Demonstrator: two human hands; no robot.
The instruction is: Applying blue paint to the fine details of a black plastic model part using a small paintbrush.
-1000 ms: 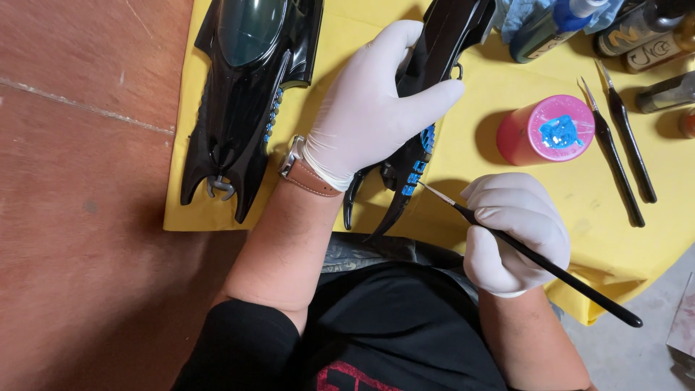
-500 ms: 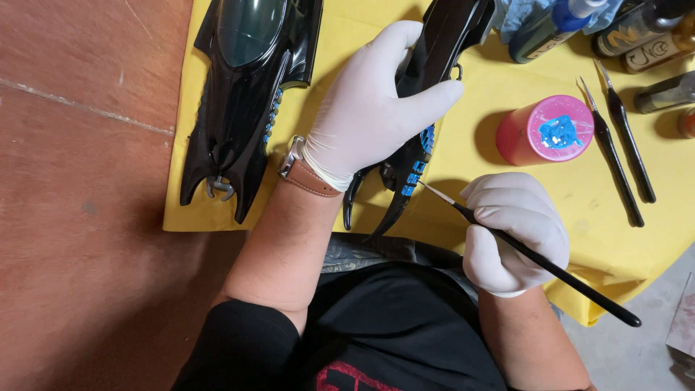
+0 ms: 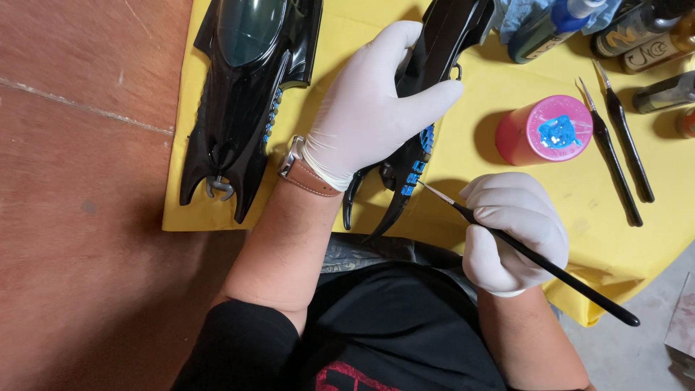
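The left hand point(image 3: 373, 108), in a smooth white glove, lay across a glossy black model part point(image 3: 427, 94), long and tapering to sharp fins, its fingers wrapped over the top and the thumb pressed against the far side, clamped on it. Just below the thumb ran a row of small blue painted blocks along the part's edge. The right hand point(image 3: 510, 232), gloved alike, had its fingers pinched together round a thin black paintbrush point(image 3: 528, 253), whose fine pale tip sat right beside those blue blocks.

Beyond the right fingers stood a pink cylindrical pot point(image 3: 543, 130) with blue paint on its lid, and past it two slim dark pointed tools point(image 3: 615, 152). Left of the left hand lay a second shiny black model hull point(image 3: 242, 94) on the yellow cloth point(image 3: 492, 80).
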